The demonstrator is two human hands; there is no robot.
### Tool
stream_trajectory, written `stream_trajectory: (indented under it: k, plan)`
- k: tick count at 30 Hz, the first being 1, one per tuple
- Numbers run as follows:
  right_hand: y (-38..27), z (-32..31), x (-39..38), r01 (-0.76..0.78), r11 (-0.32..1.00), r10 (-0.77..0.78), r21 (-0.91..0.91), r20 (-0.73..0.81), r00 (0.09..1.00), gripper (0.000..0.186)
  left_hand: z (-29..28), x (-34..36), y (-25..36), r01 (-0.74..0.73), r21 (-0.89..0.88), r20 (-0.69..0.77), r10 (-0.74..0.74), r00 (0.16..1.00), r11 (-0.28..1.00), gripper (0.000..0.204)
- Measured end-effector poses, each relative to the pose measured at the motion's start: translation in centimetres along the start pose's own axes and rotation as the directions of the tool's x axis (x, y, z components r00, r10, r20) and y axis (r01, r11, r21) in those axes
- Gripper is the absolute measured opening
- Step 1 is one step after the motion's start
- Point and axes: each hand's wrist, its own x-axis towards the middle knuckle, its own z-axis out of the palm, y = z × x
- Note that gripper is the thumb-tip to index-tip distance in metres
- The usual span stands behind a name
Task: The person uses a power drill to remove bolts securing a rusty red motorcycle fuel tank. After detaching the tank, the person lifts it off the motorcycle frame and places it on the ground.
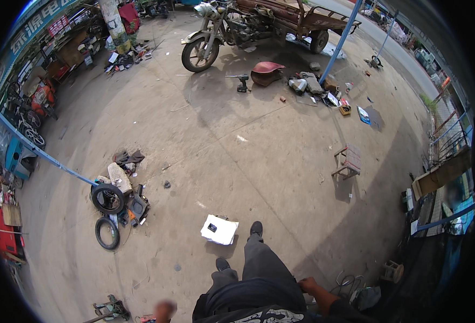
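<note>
My left hand hangs at the lower edge, smeared by motion, so its fingers cannot be made out. A red object shows partly beside it, and I cannot tell whether they touch. My right hand is beside my right thigh, its fingers curled in, with nothing visible in it. In front of my feet is a white flat-topped thing, casting a shadow. A small black object lies on its top. A green metal tool or stand sits left of my left hand.
Tyres and a stone block lie around a blue pole's foot at left. A small stool stands at right. Farther off are a cordless drill, a red seat-like piece and a cargo tricycle. Hoses lie at lower right.
</note>
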Motion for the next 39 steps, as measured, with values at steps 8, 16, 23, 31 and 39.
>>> stream_trajectory:
  k: [8,16,23,31,39]
  plan:
    - [-12.6,-6.2,6.2,-0.001,0.998,-0.002,0.069,0.045,0.999,0.016,2.4,-2.5,17.9,-0.11,0.13,0.151,0.09,0.984,0.985,0.039]
    - [-18.3,-13.2,13.5,-0.034,0.965,0.037,0.259,-0.008,0.999,0.011,-3.5,-5.1,39.1,-0.199,0.16,0.173,0.171,0.97,0.967,0.042]
    - [-14.4,-14.5,15.3,-0.161,0.869,0.164,0.468,0.036,0.986,0.009,-4.8,8.2,36.7,-0.157,-0.398,0.082,0.206,0.975,0.904,0.007]
    - [-20.3,-14.9,16.5,-0.186,0.824,0.229,0.535,-0.015,0.973,0.008,-6.8,16.9,45.0,0.184,-0.476,0.249,-0.069,0.966,0.86,0.026]
    - [-33.0,-18.2,20.6,-0.147,0.824,0.207,0.547,-0.049,0.977,0.011,-9.3,25.0,60.0,0.292,-0.463,0.344,-0.134,0.929,0.837,0.024]
